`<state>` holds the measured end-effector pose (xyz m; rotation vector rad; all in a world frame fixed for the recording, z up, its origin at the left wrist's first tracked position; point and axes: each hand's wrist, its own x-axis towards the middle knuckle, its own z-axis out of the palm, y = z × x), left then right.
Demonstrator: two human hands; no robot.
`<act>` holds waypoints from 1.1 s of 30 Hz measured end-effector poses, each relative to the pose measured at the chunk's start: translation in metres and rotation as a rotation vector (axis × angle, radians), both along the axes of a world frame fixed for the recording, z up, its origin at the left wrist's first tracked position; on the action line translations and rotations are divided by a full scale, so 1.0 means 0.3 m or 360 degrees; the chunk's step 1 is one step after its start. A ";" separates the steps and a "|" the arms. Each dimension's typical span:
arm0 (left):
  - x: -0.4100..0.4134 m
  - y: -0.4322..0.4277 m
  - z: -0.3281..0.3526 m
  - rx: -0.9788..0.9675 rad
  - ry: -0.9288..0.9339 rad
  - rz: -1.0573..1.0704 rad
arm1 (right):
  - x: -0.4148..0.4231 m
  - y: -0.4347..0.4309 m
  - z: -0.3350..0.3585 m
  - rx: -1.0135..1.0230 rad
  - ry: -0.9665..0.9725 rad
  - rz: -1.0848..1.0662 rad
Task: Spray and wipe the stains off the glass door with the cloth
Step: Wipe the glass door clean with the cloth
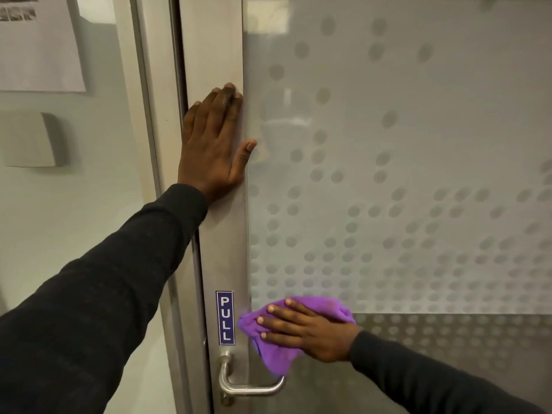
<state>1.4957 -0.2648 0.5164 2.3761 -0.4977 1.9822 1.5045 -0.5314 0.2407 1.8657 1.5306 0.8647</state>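
Observation:
The glass door (418, 144) fills the right of the view, frosted with a pattern of grey dots. A purple cloth (274, 354) is pressed flat against the glass near its lower left corner, under my right hand (304, 330), whose fingers are spread over it. My left hand (212, 144) lies flat and open on the door's metal frame (224, 249), higher up, with the thumb reaching onto the glass edge. No spray bottle is in view.
A blue PULL sticker (225, 318) sits on the frame above a metal lever handle (248, 383), just below the cloth. To the left is a wall with a pinned paper (38, 46) and a small grey box (30, 138).

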 end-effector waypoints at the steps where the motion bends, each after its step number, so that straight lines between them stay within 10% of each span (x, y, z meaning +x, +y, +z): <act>1: 0.001 0.000 0.000 0.0001 0.0000 -0.0003 | 0.003 -0.012 0.055 -0.0001 -0.0010 0.0009; 12: 0.002 -0.007 -0.015 0.0011 0.0032 0.0052 | 0.054 -0.375 1.167 0.1356 -0.0460 -0.0439; 17: -0.007 -0.037 -0.016 -0.0058 0.0025 0.0118 | 0.050 -0.285 1.001 0.1555 -0.0513 -0.0494; 26: -0.016 -0.346 0.011 0.0367 -0.0071 0.0034 | 0.026 -0.185 0.168 0.0521 -0.0146 -0.0203; 33: 0.010 -0.508 0.080 0.0533 -0.0039 0.0100 | 0.066 -0.405 0.645 0.0979 -0.0371 -0.0286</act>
